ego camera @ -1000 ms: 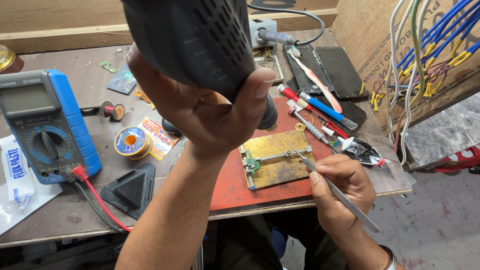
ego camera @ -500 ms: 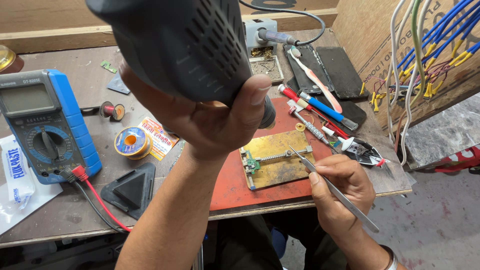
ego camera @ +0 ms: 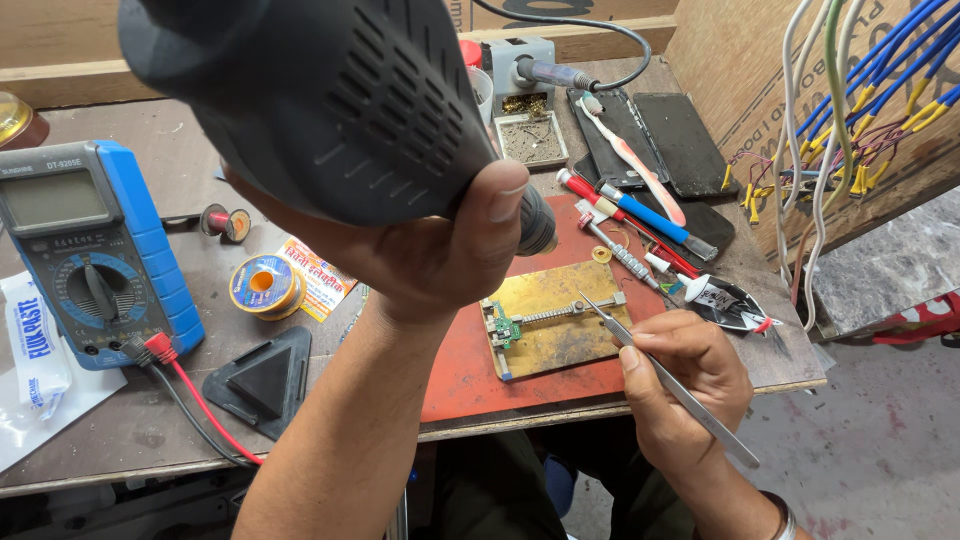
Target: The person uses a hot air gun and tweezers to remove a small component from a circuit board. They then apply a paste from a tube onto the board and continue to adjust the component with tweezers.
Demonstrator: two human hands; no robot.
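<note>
while the left hand (ego camera: 420, 255) still grips the dark hot-air gun (ego camera: 320, 105), the gun now sits a little further left and closer to the camera than before. the right hand (ego camera: 680, 385) pinches steel tweezers (ego camera: 670, 380) over the brass board holder (ego camera: 555, 320) on a red mat (ego camera: 470, 375). a blue multimeter (ego camera: 85, 250) lies on the worn wooden bench (ego camera: 130, 430); bundled wires (ego camera: 850, 110) hang at right.

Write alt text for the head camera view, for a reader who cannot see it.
A person's left hand holds a dark hot-air tool above a brass-coloured holder plate clamping a small green circuit board, while the right hand holds metal tweezers pointed at the plate. A blue multimeter and solder spool lie to the left on the bench.
</note>
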